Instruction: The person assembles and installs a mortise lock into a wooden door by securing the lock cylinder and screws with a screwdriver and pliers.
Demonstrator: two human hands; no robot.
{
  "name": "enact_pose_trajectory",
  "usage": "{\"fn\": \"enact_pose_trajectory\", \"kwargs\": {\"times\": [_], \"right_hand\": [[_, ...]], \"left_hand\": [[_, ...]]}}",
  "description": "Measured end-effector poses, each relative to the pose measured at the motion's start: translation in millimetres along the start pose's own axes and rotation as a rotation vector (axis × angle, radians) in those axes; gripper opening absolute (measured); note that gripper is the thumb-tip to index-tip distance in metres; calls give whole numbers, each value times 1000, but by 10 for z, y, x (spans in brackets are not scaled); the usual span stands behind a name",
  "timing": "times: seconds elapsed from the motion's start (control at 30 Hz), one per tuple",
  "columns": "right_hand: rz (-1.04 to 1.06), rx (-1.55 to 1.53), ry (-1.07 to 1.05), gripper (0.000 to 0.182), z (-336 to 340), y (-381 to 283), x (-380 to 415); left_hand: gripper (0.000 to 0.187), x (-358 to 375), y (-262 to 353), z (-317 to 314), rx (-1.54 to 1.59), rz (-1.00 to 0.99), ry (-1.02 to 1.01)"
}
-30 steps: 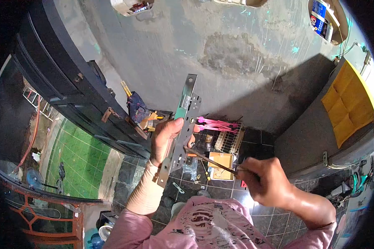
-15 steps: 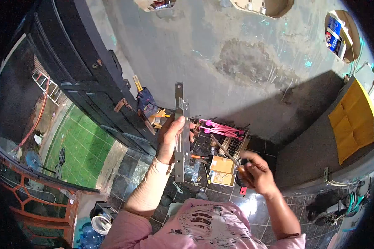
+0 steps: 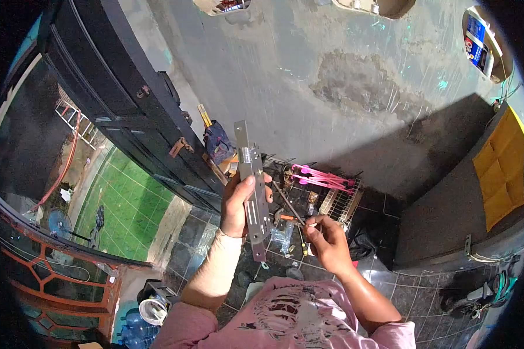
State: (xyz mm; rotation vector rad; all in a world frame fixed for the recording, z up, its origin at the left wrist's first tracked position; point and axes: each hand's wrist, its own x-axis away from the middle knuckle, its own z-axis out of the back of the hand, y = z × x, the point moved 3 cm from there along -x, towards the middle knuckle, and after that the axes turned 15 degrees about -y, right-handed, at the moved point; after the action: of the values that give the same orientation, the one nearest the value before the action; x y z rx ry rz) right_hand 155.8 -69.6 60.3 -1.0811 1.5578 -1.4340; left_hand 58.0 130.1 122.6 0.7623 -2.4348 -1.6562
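Note:
My left hand [image 3: 236, 203] is closed round a mortise door lock [image 3: 253, 221], a long metal faceplate with a narrow lock case behind it. The lock is held up in front of me, nearly upright, its top leaning a little left. To its right, my right hand [image 3: 332, 249] is closed on a screwdriver [image 3: 288, 205]. The screwdriver's long shank points up and left, with its tip close beside the lock case; its handle is mostly hidden by my fingers.
A dark panelled door [image 3: 140, 131] stands at left, with broken wood at its edge. On the tiled floor lie a wire rack [image 3: 339, 205] with pink hangers [image 3: 326, 179], an orange-handled tool [image 3: 286, 217] and a clear plastic bag [image 3: 283, 237]. A yellow cushioned panel [image 3: 501, 168] is at right.
My right hand has moved left with the screwdriver, bringing its tip nearer the lock. The lock has tilted slightly, its top going left. The whole view has shifted a little.

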Motion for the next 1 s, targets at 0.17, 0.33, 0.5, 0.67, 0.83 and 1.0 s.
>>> {"fn": "enact_pose_trajectory", "kwargs": {"times": [0.17,0.33,0.5,0.67,0.83,1.0], "right_hand": [[-51,6,22,16,-75,-45,-4],[-13,-49,16,17,-89,9,-11],[-29,29,-28,25,-140,-3,3],[48,119,-23,37,-262,-40,53],[93,199,-90,35,-322,-120,62],[79,304,-136,35,-359,-232,45]], "left_hand": [[68,-22,61,-40,159,-146,-149],[75,24,63,-8,101,-146,-147],[70,73,58,-47,-44,-221,-148],[59,109,67,-145,-83,-276,-147],[72,94,-19,-88,78,-277,-208],[78,54,-72,-69,337,-274,-240]]}}
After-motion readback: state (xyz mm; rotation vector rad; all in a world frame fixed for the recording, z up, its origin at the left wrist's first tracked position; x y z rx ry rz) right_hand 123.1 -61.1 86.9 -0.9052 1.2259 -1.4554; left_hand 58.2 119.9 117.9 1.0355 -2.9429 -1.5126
